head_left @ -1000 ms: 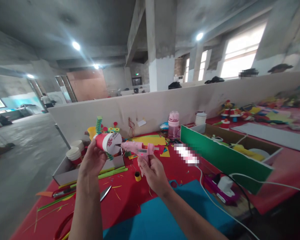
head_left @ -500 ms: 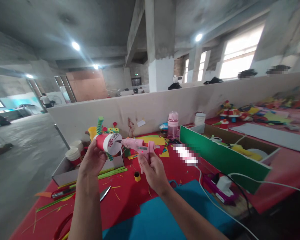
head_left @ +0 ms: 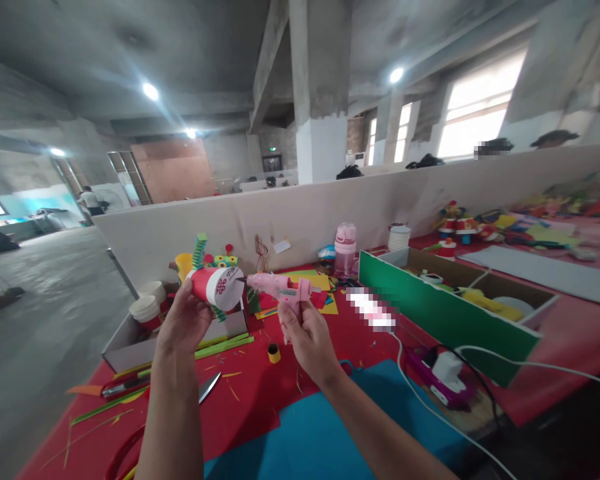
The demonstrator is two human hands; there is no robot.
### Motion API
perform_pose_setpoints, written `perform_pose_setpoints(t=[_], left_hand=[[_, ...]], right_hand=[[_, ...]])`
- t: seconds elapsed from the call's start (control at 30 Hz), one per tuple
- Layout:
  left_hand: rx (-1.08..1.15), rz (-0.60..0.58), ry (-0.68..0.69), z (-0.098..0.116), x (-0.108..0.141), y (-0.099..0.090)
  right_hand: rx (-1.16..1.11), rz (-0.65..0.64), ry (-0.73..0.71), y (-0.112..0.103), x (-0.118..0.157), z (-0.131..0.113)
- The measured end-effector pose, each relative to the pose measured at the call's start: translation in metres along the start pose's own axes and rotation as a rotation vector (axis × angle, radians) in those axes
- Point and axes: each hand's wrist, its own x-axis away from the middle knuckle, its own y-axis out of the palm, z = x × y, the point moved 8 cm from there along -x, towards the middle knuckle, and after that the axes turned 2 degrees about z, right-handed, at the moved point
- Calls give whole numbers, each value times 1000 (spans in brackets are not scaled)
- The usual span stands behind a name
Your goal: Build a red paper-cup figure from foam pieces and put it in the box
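Note:
My left hand (head_left: 186, 319) is wrapped round a red and white paper cup (head_left: 205, 285) tipped on its side, its white base facing right. Folded green paper strips (head_left: 199, 252) stick out above and below the cup. In my right hand (head_left: 307, 337) is a pink glue gun (head_left: 275, 287), held by its handle, its dark nozzle at the cup's white base. Whether the tip touches the base cannot be made out. Below them, a small yellow and black paper ring (head_left: 274, 353) stands on the red table cover (head_left: 245, 427).
Scissors (head_left: 210, 388) and green paper strips (head_left: 225, 345) lie near my left forearm. Blue sheets (head_left: 350, 427) cover the front. At right are a green-sided box (head_left: 440, 313), a purple power strip (head_left: 440, 380) and cables. A pink bottle (head_left: 345, 250) stands by the white partition (head_left: 300, 217).
The glue gun has shifted very slightly right and down with my right hand, its nozzle still at the cup's base. My left hand and the cup have hardly moved.

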Motion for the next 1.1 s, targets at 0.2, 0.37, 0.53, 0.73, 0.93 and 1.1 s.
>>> perform_pose_setpoints(t=[0.2,0.37,0.53,0.73,0.93,1.1], left_hand=[[-20,-24,-18,0,2,3],[-10,16,-30,-1,2,0],[-14,11,-26,-1,3,3],[-13,-5,-25,-1,2,2],[8,16,-19,-1,1,0],[9,14,-16,-1,2,2]], right_hand=[[6,-13,-22,0,2,-2],[3,-3,-18,0,2,0],[4,-1,-15,0,3,1],[23,2,-27,-1,3,-1],[20,-6,-21,0,4,1],[-48,-10,-1,3,5,0]])
